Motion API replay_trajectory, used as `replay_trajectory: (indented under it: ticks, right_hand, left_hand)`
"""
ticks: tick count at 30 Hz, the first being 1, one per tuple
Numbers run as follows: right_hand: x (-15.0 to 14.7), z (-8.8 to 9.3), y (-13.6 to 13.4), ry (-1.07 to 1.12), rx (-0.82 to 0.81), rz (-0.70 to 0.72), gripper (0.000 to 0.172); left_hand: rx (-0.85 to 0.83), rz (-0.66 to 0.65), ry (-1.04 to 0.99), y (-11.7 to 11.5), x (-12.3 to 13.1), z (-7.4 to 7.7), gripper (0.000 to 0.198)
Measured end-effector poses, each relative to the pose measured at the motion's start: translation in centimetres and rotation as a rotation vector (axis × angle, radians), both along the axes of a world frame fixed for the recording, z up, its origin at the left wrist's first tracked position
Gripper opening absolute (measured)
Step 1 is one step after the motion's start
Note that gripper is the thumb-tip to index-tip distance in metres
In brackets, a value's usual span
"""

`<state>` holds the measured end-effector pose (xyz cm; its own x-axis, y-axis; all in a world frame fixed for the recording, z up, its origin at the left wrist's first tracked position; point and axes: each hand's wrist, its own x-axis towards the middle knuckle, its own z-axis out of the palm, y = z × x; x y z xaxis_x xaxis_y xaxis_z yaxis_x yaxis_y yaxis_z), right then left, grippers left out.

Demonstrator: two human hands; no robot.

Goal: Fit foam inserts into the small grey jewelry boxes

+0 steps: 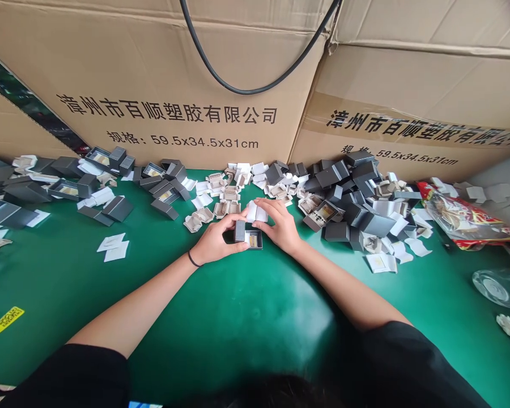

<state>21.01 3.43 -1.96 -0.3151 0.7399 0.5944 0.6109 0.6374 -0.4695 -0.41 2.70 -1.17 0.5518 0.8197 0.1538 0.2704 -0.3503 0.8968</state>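
My left hand (pixel 218 241) is closed on a small dark grey box (pixel 254 240), its lid swung up on the left side. Inside the box's tray shows something yellowish, too small to name. Just above it, my right hand (pixel 280 225) pinches a small folded white card insert (pixel 257 212). The left fingertips reach close to the insert's left edge; whether they touch it I cannot tell. Right behind the hands lie several loose folded card inserts (pixel 226 209), greyish brown on their upper faces.
Piles of dark grey boxes (pixel 376 221) and white cards lie right and left on the green table (pixel 238 317). Big cardboard cartons (pixel 174 68) stand behind, with a black cable (pixel 246 90) hanging. A red plastic bag (pixel 467 218) and a clear glass (pixel 499 288) are far right.
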Motion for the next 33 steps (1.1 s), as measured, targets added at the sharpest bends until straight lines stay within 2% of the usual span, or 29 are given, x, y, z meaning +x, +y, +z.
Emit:
replay_trajectory:
  ticks: [4, 10, 16, 19, 25, 30, 33]
  right_hand:
    - [-0.1, -0.3, 0.0, -0.014, -0.036, 0.026, 0.050]
    - [-0.2, -0.2, 0.0, 0.016, -0.015, 0.041, 0.042]
    - [0.2, 0.2, 0.2, 0.080, -0.104, -0.039, 0.039]
    - [0.4, 0.2, 0.3, 0.163, -0.185, -0.035, 0.039]
    - [-0.1, 0.0, 0.2, 0.408, -0.309, 0.071, 0.034]
    - [-0.8, 0.3, -0.2, 0.379, -0.295, 0.118, 0.031]
    - [-1.2, 0.1, -0.3, 0.438, -0.359, 0.201, 0.035]
  left_hand:
    - [0.019, 0.003, 0.047, 0.0, -0.2, 0.0, 0.054]
    - [0.035, 0.010, 0.045, -0.1, 0.1, 0.4, 0.055]
    - [0.095, 0.171, 0.006, 0.2, 0.3, 0.1, 0.057]
    - [0.084, 0.196, -0.025, 0.4, 0.2, -0.1, 0.065]
    - [0.056, 0.191, -0.028, 0.5, 0.2, -0.2, 0.072]
    - [0.050, 0.181, -0.033, 0.7, 0.2, -0.5, 0.074]
    - [0.058, 0.182, -0.024, 0.7, 0.2, -0.6, 0.074]
